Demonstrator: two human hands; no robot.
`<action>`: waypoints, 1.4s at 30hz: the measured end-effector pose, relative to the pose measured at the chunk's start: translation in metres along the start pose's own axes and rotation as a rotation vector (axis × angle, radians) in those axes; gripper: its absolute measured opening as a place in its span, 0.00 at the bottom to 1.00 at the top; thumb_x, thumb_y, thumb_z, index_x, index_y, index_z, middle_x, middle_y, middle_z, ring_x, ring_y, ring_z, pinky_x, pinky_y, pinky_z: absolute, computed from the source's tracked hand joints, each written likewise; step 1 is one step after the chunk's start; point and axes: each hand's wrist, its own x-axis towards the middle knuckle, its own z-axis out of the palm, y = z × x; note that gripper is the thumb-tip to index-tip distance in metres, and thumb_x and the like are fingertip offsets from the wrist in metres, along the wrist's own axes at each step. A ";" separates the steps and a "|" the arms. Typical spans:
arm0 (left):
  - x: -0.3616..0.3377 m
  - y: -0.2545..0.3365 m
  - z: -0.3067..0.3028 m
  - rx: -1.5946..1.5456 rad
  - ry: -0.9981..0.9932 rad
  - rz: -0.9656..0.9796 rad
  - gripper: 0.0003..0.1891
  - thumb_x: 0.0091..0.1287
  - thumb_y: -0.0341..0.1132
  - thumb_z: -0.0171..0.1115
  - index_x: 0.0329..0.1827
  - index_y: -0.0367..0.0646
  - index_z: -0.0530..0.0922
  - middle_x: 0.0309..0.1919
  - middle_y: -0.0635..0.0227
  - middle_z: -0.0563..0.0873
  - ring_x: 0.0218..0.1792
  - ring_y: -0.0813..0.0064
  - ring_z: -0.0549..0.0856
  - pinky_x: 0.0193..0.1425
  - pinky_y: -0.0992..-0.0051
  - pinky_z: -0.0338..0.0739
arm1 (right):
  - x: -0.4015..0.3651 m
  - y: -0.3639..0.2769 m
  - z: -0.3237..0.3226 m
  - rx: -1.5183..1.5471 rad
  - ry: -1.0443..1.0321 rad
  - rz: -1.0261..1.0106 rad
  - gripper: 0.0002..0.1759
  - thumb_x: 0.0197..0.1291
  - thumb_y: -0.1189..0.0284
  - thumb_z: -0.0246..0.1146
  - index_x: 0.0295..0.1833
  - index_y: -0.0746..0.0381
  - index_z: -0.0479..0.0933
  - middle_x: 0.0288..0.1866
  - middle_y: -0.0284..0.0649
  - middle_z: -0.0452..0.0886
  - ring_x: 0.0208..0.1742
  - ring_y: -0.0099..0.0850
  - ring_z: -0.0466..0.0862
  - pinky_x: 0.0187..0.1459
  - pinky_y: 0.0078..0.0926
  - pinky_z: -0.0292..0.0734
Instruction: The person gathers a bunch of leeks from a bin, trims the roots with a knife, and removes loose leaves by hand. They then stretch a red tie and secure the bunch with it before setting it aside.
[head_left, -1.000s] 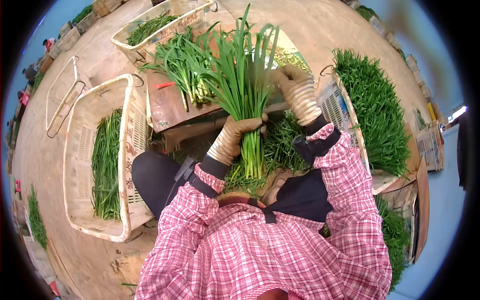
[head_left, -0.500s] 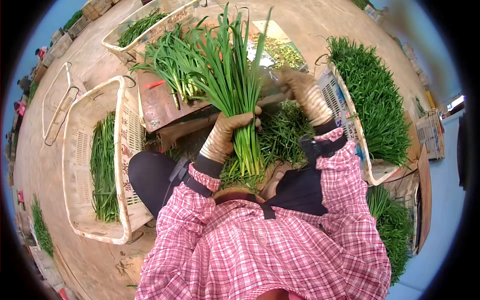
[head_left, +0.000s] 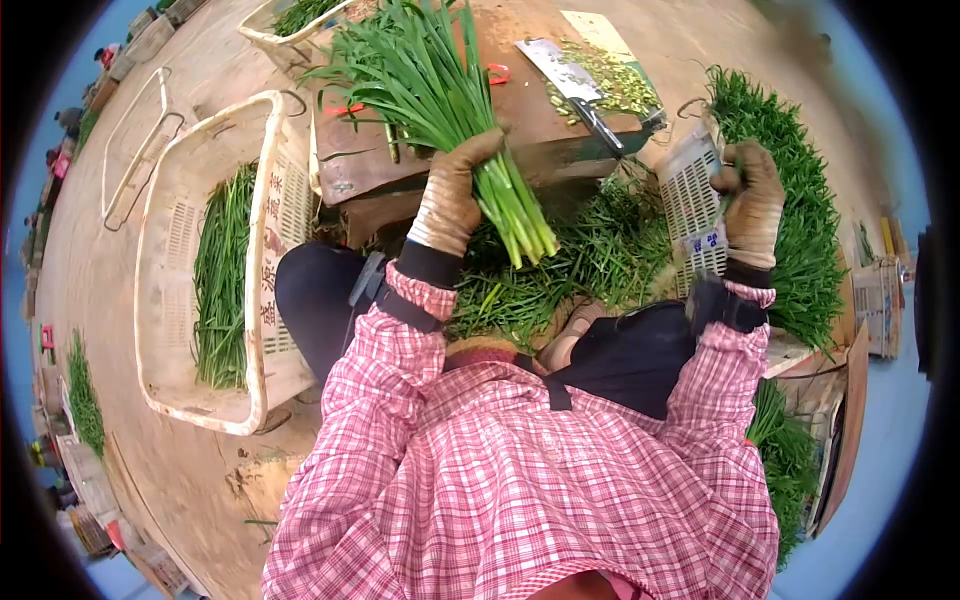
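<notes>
Bundle of long green stalks (head_left: 420,95) has tipped since half a second ago: then it stood nearly upright in my feed, now it slants, leaves to the upper left over the low worktable (head_left: 350,175), pale stem ends to the lower right. Right hand (head_left: 757,195) has gone out from the table's near edge to the crate on the right (head_left: 688,190). My view has shifted as well, and the cleaver (head_left: 562,70) shows clear of the leaves.

Left hand (head_left: 452,195), gloved: fist clamped round the lower part of the bundle, stem ends jutting free of the grip above a heap of loose greens (head_left: 600,240). Right hand, gloved too: fingers curled, in front of the right crate; from my end I cannot tell whether it pinches anything or touches the crate. Hands well apart.

Cleaver lies flat on the worktable, dark handle running past the near edge, pale chopped bits (head_left: 622,85) scattered beside the blade. Small red piece (head_left: 498,73) on the tabletop, just beside the leaves.

Off to the left I log a white slatted crate (head_left: 165,300), lettered on one side, with long greens (head_left: 225,290) lying in it. Dense dark-green leaves (head_left: 800,200) rise above the rim of the right crate
</notes>
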 end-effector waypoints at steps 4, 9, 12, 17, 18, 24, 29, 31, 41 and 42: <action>0.007 -0.010 0.009 0.109 0.146 0.131 0.16 0.63 0.31 0.67 0.52 0.37 0.80 0.37 0.65 0.87 0.36 0.70 0.86 0.42 0.71 0.83 | -0.030 0.038 0.067 -0.946 -0.214 -0.305 0.17 0.50 0.70 0.73 0.45 0.64 0.81 0.41 0.42 0.83 0.42 0.35 0.82 0.46 0.32 0.76; -0.003 -0.009 0.020 0.169 0.097 0.171 0.20 0.65 0.41 0.68 0.53 0.37 0.78 0.41 0.65 0.85 0.40 0.71 0.85 0.44 0.71 0.83 | -0.058 0.098 0.114 -1.120 -0.410 -0.454 0.11 0.54 0.68 0.70 0.38 0.64 0.80 0.35 0.49 0.82 0.38 0.50 0.81 0.42 0.41 0.76; -0.005 -0.005 0.008 0.122 -0.006 0.162 0.25 0.65 0.47 0.68 0.56 0.37 0.76 0.43 0.62 0.85 0.42 0.70 0.85 0.47 0.70 0.83 | -0.061 0.093 0.115 -1.027 -0.381 -0.398 0.08 0.55 0.72 0.68 0.38 0.65 0.81 0.35 0.50 0.82 0.35 0.48 0.82 0.38 0.38 0.77; -0.005 -0.001 0.003 0.099 -0.073 0.156 0.27 0.66 0.49 0.67 0.58 0.37 0.73 0.45 0.62 0.85 0.44 0.69 0.85 0.49 0.68 0.84 | -0.072 0.093 0.114 -0.647 -0.281 -0.152 0.05 0.61 0.77 0.64 0.42 0.66 0.81 0.32 0.35 0.82 0.28 0.21 0.78 0.31 0.19 0.72; -0.003 -0.002 0.001 0.032 -0.100 0.145 0.27 0.66 0.48 0.67 0.58 0.37 0.74 0.45 0.62 0.85 0.44 0.69 0.86 0.49 0.67 0.84 | -0.072 0.090 0.114 -0.647 -0.285 -0.152 0.05 0.61 0.77 0.64 0.42 0.66 0.81 0.32 0.35 0.82 0.28 0.21 0.78 0.31 0.19 0.72; 0.004 -0.003 -0.006 -0.220 -0.070 0.095 0.16 0.66 0.39 0.67 0.53 0.41 0.79 0.41 0.64 0.86 0.41 0.68 0.87 0.48 0.64 0.85 | -0.072 0.094 0.085 0.039 -0.300 0.138 0.10 0.68 0.67 0.63 0.47 0.63 0.77 0.38 0.32 0.82 0.30 0.19 0.77 0.32 0.16 0.71; 0.005 0.006 -0.007 -0.293 0.016 0.166 0.11 0.67 0.33 0.65 0.50 0.40 0.80 0.38 0.64 0.86 0.39 0.66 0.86 0.48 0.63 0.84 | -0.037 0.080 0.003 0.024 -0.270 0.319 0.09 0.67 0.69 0.63 0.46 0.62 0.76 0.36 0.33 0.79 0.34 0.21 0.77 0.33 0.21 0.72; 0.005 0.006 -0.009 -0.251 -0.014 0.176 0.11 0.67 0.33 0.65 0.50 0.40 0.80 0.40 0.63 0.86 0.41 0.65 0.86 0.49 0.63 0.84 | -0.033 0.065 0.009 -1.107 -0.178 -0.101 0.20 0.59 0.68 0.68 0.53 0.68 0.75 0.45 0.46 0.82 0.44 0.39 0.82 0.45 0.33 0.77; 0.013 -0.024 -0.036 -0.028 -0.204 0.225 0.41 0.57 0.41 0.62 0.73 0.33 0.59 0.70 0.48 0.68 0.69 0.52 0.70 0.75 0.52 0.62 | -0.042 0.098 0.093 -0.609 -0.667 0.038 0.42 0.61 0.45 0.63 0.67 0.67 0.65 0.58 0.51 0.77 0.59 0.37 0.76 0.60 0.33 0.70; 0.005 -0.017 -0.022 -0.032 -0.201 0.219 0.41 0.57 0.41 0.62 0.73 0.33 0.59 0.70 0.48 0.68 0.69 0.52 0.70 0.75 0.52 0.62 | -0.042 0.098 0.091 -0.611 -0.664 0.045 0.42 0.61 0.45 0.63 0.67 0.67 0.65 0.58 0.51 0.77 0.59 0.37 0.76 0.60 0.33 0.70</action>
